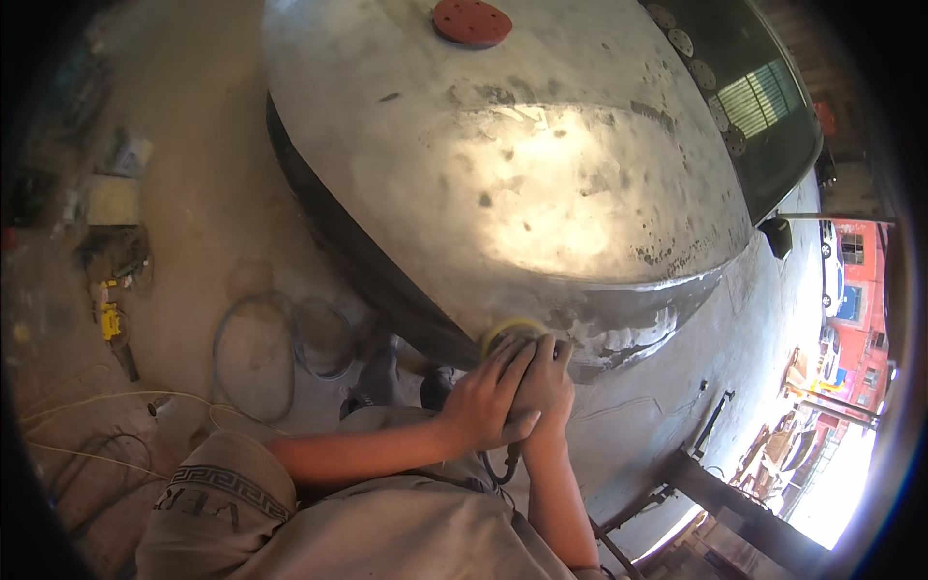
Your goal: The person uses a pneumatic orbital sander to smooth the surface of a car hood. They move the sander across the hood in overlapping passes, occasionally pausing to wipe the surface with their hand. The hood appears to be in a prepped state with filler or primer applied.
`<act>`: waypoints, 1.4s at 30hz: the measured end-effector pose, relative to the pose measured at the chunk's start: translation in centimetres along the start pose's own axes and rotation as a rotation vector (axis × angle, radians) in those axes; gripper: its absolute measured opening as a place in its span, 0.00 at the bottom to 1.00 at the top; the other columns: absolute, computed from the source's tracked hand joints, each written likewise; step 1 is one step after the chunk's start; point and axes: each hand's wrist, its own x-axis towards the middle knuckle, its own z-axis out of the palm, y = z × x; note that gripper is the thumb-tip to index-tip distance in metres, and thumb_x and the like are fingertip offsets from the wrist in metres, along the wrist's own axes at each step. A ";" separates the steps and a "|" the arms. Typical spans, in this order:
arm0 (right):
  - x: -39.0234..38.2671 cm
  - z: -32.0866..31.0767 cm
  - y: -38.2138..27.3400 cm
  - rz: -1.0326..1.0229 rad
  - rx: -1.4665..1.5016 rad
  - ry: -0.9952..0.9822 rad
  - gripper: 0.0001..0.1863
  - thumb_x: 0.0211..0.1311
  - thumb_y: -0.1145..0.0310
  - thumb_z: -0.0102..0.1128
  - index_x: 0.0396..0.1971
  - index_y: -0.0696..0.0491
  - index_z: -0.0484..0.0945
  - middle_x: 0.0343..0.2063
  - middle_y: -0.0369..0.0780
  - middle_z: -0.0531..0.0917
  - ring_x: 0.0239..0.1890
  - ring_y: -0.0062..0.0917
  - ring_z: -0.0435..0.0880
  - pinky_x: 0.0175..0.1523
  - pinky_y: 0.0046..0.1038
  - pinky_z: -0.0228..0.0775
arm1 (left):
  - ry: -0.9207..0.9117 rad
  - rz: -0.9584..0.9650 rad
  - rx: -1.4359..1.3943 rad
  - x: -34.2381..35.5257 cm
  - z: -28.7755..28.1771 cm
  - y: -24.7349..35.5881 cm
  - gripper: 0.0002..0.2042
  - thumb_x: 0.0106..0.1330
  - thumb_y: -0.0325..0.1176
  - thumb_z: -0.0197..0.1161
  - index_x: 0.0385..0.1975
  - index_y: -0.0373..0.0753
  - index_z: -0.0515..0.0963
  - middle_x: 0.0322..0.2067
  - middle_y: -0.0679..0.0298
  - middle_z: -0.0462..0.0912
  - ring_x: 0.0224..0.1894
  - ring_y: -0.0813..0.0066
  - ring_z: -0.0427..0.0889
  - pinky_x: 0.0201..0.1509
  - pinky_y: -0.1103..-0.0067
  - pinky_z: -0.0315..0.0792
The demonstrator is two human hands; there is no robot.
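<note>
Both my hands are closed round a round sander (501,335) with a yellow-edged pad, at the near front corner of a car. The pad meets the bodywork beside the dark front edge. My left hand (483,396) wraps it from the left, and my right hand (546,387) lies over its top, fingers overlapping the left ones. A dark hose or cord (503,469) hangs below my hands. Most of the sander's body is hidden by my fingers. The car's hood (406,155) is dull grey-white with dark patches, and the fender (619,329) below it is blotched grey and white.
A red sanding disc (472,23) lies on the hood. Several pale discs (702,74) line the windscreen's base. Looped hose (217,358) and thin cords lie on the floor to my left, past a yellow tool (112,321). A dark post (735,512) stands at lower right.
</note>
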 end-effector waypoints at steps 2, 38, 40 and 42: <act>1.7 -1.0 0.1 -0.019 0.011 -0.001 0.22 0.71 0.54 0.64 0.53 0.53 0.70 0.55 0.56 0.76 0.42 0.59 0.90 0.41 0.53 0.82 | -0.011 -0.027 0.003 2.0 -0.2 0.0 0.44 0.72 0.57 0.59 0.72 0.20 0.65 0.68 0.29 0.71 0.73 0.30 0.71 0.75 0.52 0.72; 3.0 -2.6 5.6 0.005 0.010 0.052 0.21 0.68 0.59 0.66 0.52 0.56 0.73 0.50 0.54 0.76 0.46 0.60 0.85 0.44 0.55 0.80 | -0.078 0.031 0.003 5.0 3.9 1.2 0.40 0.70 0.50 0.66 0.72 0.22 0.67 0.67 0.33 0.74 0.70 0.35 0.76 0.70 0.56 0.78; 2.4 -2.1 6.3 0.040 0.001 0.056 0.22 0.68 0.58 0.66 0.52 0.55 0.71 0.52 0.55 0.77 0.45 0.61 0.86 0.43 0.56 0.81 | -0.076 0.051 0.012 3.9 4.6 1.3 0.40 0.69 0.51 0.66 0.73 0.26 0.68 0.67 0.35 0.75 0.72 0.37 0.76 0.68 0.58 0.79; 2.1 -2.6 5.8 0.065 0.008 0.030 0.23 0.69 0.56 0.66 0.52 0.54 0.70 0.54 0.57 0.77 0.43 0.61 0.88 0.43 0.57 0.81 | -0.072 0.026 0.004 3.7 4.5 1.7 0.40 0.69 0.52 0.67 0.73 0.27 0.69 0.67 0.36 0.75 0.72 0.38 0.76 0.67 0.58 0.80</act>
